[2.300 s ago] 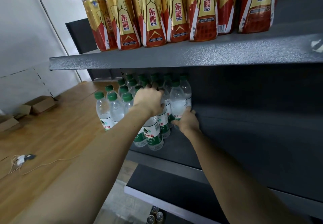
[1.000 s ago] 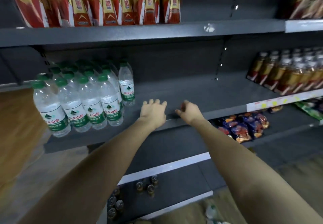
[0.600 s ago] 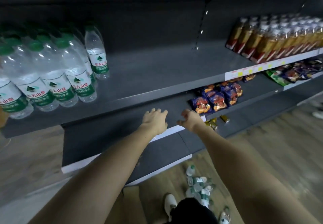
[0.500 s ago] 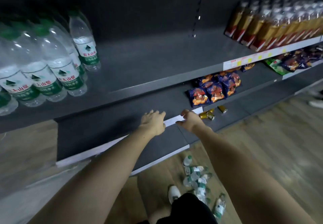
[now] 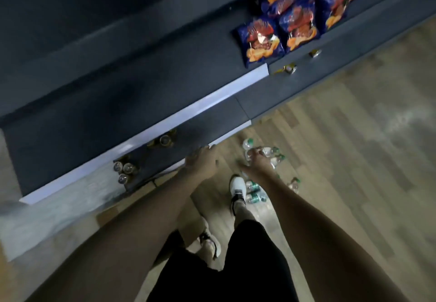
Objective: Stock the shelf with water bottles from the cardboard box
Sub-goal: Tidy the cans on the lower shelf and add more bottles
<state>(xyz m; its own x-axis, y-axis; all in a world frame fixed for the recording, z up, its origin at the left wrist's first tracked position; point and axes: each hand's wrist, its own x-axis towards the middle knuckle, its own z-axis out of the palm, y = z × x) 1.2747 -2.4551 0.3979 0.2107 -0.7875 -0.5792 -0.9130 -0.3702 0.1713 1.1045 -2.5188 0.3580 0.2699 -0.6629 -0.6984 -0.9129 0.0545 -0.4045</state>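
1. Nearest, at six o'clock: black shorts [image 5: 247,266] and white sneaker [image 5: 238,187] on the pale wood-plank floor [image 5: 342,160].
2. Left hand [image 5: 203,161] at centre, fingers loosely apart, holding nothing.
3. Right hand [image 5: 256,165] over clear green-capped plastic water bottles [image 5: 264,154] scattered at one o'clock; grip unclear, blurred.
4. Best to crouch squarely and seize upright by the body.
5. Farther, at eleven o'clock: dark grey metal shelf [image 5: 94,113]; blue snack bags [image 5: 292,23] at one.

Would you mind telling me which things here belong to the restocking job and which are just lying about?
Job: water bottles on the floor; left hand; right hand.
Lying about: snack bags; cans; small gold packets.
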